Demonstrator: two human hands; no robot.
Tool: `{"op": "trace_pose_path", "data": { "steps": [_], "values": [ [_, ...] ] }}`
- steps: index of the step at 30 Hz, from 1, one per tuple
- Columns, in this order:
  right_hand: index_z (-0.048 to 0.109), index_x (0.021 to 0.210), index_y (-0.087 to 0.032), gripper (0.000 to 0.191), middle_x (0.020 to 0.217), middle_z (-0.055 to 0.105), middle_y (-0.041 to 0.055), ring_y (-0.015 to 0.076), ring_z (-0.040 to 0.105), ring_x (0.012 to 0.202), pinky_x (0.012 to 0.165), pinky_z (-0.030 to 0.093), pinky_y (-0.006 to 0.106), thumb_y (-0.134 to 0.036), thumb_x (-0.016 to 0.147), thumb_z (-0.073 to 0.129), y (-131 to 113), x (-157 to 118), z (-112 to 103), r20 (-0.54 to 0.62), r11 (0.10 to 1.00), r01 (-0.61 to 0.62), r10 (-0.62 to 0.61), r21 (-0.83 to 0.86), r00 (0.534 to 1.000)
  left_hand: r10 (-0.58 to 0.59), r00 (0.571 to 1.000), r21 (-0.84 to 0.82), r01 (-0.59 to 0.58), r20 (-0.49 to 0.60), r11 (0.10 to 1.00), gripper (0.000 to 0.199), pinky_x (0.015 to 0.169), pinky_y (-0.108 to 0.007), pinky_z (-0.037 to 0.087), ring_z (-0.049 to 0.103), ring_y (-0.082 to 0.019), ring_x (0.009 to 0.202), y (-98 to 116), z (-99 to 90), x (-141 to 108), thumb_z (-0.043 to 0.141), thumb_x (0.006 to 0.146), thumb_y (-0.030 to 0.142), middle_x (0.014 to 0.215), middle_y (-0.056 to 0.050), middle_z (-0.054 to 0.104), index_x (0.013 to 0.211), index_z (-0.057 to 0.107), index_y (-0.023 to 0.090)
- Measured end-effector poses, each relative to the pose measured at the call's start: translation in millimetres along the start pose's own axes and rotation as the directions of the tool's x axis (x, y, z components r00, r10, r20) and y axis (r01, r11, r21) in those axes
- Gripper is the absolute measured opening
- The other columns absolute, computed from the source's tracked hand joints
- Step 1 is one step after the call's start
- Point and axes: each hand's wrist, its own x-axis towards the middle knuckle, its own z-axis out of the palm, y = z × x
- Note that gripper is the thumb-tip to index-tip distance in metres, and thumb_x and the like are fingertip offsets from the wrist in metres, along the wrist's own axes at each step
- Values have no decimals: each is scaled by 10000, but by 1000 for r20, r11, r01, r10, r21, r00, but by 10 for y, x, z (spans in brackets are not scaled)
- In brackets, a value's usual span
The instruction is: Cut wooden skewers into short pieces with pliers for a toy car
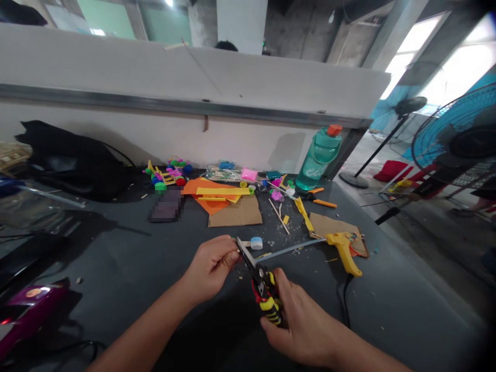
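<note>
My right hand (304, 320) is wrapped round the yellow, black and red handles of a pair of pliers (267, 297). Their dark jaws point away and to the left, and the tips come up against the fingers of my left hand (215, 266). That hand is closed in a pinch; a small pale end shows at the fingertips, but what it belongs to is hidden. Just beyond the jaws sits a small blue and white round piece (256, 243). To the right lies a yellow glue gun (343, 250) with a long glue stick (290, 250) reaching toward the pliers.
Orange and yellow sheets (211, 204) lie over cardboard (236, 216) behind my hands. A phone (166, 205), colourful small wheeled models (168, 175) and a green bottle (318, 157) stand farther back. Left are a black bag (70, 160) and a purple device (34, 310).
</note>
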Motion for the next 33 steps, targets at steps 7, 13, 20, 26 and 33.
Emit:
{"op": "trace_pose_path", "data": {
  "steps": [7,13,20,26,33],
  "values": [
    [348,951,-195,291,798,539,27,181,538,680,594,382,292,-276,726,514,4,15,16,-67,992,46,-54,-113,996,-3,1000,-25,3,6,1000,457,539,-245,309,422,-127,566,-21,-12,-6,326,950,410,585,-2,450,590,465,166],
    [346,934,-196,253,781,540,32,185,545,658,566,357,286,-288,747,489,22,20,25,-68,986,30,-42,-165,997,24,1000,-5,-24,-5,1000,456,527,-239,302,420,-123,550,-12,-15,1,331,950,400,571,1,443,574,443,167],
    [365,980,-185,257,816,563,45,180,561,684,576,346,275,-227,757,485,69,18,63,-73,994,-17,9,-104,997,-8,1000,-52,8,4,999,375,550,-227,339,466,-124,577,-4,6,7,359,943,308,592,3,484,623,493,168],
    [412,966,-203,308,820,583,11,154,546,689,584,403,246,-217,701,568,45,79,24,-93,960,32,-7,276,996,-103,994,-138,99,-21,985,305,562,-221,355,486,-112,578,23,-2,2,396,932,265,598,10,499,691,551,164],
    [481,1055,-209,458,879,593,38,190,548,776,670,442,292,-410,683,656,341,216,70,-315,710,116,155,695,936,-201,979,-271,182,-43,945,315,547,-230,350,476,-107,546,105,-111,-6,403,930,304,573,9,503,734,609,167]
  ]
}}
